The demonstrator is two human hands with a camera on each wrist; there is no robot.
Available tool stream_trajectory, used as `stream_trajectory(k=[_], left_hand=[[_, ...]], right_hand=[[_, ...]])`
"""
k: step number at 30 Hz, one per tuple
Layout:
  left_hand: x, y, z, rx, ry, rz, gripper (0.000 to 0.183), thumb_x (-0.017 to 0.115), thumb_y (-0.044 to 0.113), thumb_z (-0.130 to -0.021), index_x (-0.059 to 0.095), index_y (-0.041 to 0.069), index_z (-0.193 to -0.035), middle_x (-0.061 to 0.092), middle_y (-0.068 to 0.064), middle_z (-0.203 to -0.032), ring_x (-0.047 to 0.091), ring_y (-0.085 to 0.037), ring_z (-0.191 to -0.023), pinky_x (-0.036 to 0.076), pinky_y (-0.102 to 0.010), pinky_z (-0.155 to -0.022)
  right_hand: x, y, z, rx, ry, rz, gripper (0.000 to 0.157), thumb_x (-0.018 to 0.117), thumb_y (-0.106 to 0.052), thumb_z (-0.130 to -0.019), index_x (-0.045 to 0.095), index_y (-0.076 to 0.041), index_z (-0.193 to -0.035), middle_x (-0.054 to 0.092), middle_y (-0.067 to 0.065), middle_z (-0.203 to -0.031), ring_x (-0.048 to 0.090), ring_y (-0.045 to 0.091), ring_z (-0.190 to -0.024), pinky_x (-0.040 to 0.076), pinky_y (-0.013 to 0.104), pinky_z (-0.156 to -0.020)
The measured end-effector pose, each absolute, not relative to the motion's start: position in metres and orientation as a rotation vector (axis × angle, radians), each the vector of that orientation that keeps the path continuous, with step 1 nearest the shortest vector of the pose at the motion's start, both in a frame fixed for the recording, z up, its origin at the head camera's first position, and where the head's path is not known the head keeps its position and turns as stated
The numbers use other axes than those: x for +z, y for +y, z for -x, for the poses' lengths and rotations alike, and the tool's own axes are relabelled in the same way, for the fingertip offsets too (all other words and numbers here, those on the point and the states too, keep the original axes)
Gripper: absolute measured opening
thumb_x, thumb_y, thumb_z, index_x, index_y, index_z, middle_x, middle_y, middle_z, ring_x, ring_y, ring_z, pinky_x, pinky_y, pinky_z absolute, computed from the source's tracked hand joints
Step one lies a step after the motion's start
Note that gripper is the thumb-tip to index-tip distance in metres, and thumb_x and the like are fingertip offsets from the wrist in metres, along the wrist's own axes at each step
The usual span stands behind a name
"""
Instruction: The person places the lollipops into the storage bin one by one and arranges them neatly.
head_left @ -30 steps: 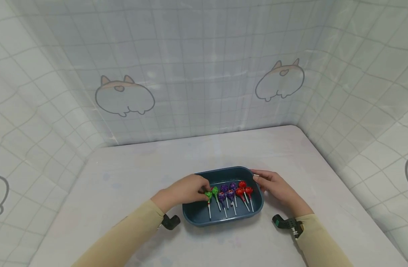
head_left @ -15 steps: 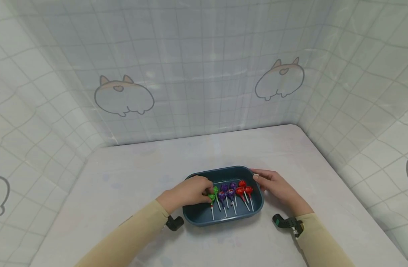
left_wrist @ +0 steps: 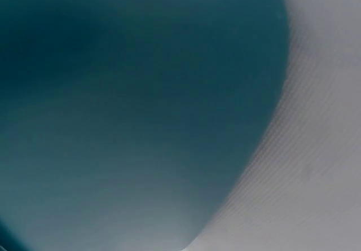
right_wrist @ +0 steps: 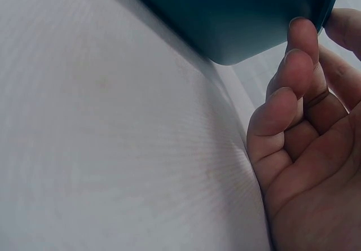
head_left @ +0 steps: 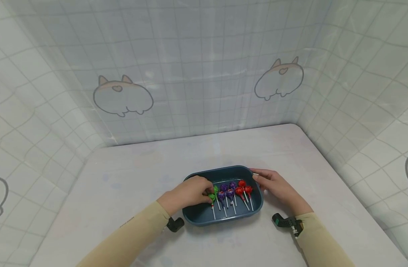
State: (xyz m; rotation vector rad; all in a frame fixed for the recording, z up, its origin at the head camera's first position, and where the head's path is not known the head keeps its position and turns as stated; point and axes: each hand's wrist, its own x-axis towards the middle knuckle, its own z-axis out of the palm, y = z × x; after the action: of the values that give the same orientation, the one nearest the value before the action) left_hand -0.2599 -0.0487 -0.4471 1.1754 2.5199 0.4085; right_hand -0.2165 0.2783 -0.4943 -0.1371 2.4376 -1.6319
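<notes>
A dark blue-green oval tray [head_left: 198, 218] stands on the table, and its outer wall fills much of the left wrist view. My left hand [head_left: 190, 191] reaches over its left side and pinches the head of a green lollipop [head_left: 212, 197], whose white stick points toward me. Close beside it lies another green lollipop [head_left: 216, 189], partly behind the fingers. Several purple lollipops [head_left: 230, 193] lie mid-tray, with three red lollipops [head_left: 239, 191] to their right. My right hand [head_left: 277, 187] holds the tray's right end, thumb at the rim, fingertips against the outer wall in the right wrist view.
The tray sits on a pale cloth-covered table [head_left: 150, 167]. White gridded curtains [head_left: 204, 74] with animal drawings surround it at the back and both sides. Black wrist cameras sit at both cuffs, the right camera [head_left: 284, 221] near the table.
My left hand has shifted slightly right with the pinched green lollipop, bringing it closer to the other green one, and is nearly still over the last half second. My right hand stays at the tray's end.
</notes>
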Motion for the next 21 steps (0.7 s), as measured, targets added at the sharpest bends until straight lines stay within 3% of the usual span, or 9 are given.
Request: stream_trajectory(k=[17, 21], left_hand=[[-0.432, -0.057, 0.260, 0.470, 2.537, -1.154, 0.026, 0.079, 0.030, -0.086, 0.074, 0.015, -0.106, 0.071, 0.007, -0.099, 0.064, 0.000, -0.084, 0.053, -0.023, -0.076], [-0.412, -0.071, 0.272, 0.540, 2.626, -1.140, 0.028, 0.074, 0.032, -0.091, 0.072, 0.014, -0.112, 0.070, 0.005, -0.103, 0.064, -0.004, -0.089, 0.053, -0.026, -0.079]], right_hand=[[-0.494, 0.281, 0.217, -1.624, 2.463, 0.137, 0.050, 0.055, -0.048, -0.100, 0.056, -0.020, -0.141, 0.067, 0.008, -0.097, 0.060, 0.030, -0.082, 0.049, 0.039, -0.072], [-0.480, 0.292, 0.220, -1.714, 2.503, 0.152, 0.052, 0.052, -0.048, -0.101, 0.055, -0.017, -0.142, 0.061, 0.015, -0.092, 0.059, 0.029, -0.080, 0.052, 0.035, -0.072]])
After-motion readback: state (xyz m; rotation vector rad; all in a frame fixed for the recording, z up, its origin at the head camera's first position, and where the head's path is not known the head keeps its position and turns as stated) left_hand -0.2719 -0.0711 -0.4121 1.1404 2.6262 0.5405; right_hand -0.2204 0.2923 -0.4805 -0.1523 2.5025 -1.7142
